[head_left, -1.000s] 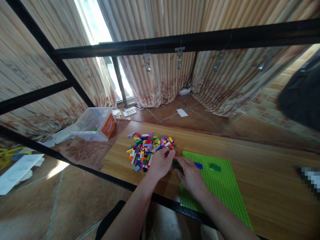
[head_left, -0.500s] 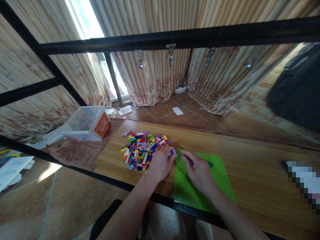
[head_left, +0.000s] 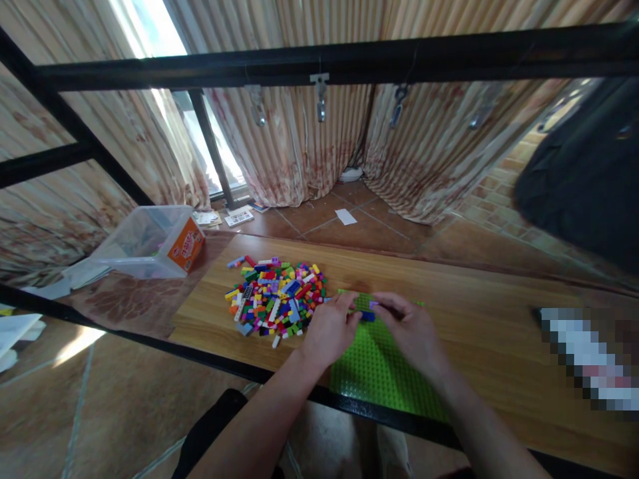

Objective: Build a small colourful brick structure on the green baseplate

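A green studded baseplate (head_left: 379,369) lies on the wooden table (head_left: 489,313) in front of me. Left of it sits a pile of small coloured bricks (head_left: 274,299). My left hand (head_left: 329,329) and my right hand (head_left: 414,332) meet over the plate's far edge, fingers pinched. Between their fingertips I see a small purple brick (head_left: 373,305) and a blue brick (head_left: 368,317). Which hand holds which brick is unclear.
A clear plastic tub with an orange label (head_left: 150,241) stands on a brown cloth at the table's left end. A black metal frame bar (head_left: 319,63) crosses overhead, another runs along the near table edge. A dark bag (head_left: 584,173) hangs at the right. Curtains behind.
The view has swung right and down. Both hands have come together over the plate's far edge, and the purple brick, earlier at my left fingertips, is now between both hands above a blue brick.
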`<action>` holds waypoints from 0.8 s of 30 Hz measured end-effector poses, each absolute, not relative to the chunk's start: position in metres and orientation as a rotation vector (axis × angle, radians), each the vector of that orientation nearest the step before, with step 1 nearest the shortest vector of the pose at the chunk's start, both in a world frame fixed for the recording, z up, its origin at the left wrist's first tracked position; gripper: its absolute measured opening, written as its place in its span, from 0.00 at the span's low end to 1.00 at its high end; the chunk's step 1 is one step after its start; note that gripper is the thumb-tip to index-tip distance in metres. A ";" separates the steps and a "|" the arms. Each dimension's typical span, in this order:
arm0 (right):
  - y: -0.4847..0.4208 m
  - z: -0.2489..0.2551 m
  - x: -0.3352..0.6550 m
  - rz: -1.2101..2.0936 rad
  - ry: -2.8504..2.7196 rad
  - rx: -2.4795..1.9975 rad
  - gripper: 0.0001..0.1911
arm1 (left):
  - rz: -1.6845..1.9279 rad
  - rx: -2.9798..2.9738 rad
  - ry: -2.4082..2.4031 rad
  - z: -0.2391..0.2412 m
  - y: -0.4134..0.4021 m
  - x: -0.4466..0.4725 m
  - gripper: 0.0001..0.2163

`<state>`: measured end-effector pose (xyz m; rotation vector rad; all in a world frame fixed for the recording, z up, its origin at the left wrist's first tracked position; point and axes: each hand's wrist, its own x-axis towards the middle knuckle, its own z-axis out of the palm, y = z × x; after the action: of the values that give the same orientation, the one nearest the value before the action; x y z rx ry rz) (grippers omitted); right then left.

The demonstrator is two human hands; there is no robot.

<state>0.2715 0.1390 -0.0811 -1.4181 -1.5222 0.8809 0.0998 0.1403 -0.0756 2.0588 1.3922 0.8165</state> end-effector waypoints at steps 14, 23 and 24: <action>0.136 -0.087 0.293 0.839 -1.699 -1.576 0.11 | 0.588 2.222 1.365 -0.086 0.140 0.112 0.22; 0.138 -0.094 0.293 0.605 -1.881 -1.606 0.13 | 0.517 2.225 1.430 -0.091 0.143 0.125 0.19; 0.138 -0.095 0.293 0.575 -1.897 -1.614 0.13 | 0.520 2.227 1.428 -0.091 0.143 0.125 0.19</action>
<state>0.2935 0.1379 -0.0947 -1.6139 -1.8970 0.5746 0.1255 0.1431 -0.0912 2.2266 1.4283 0.5200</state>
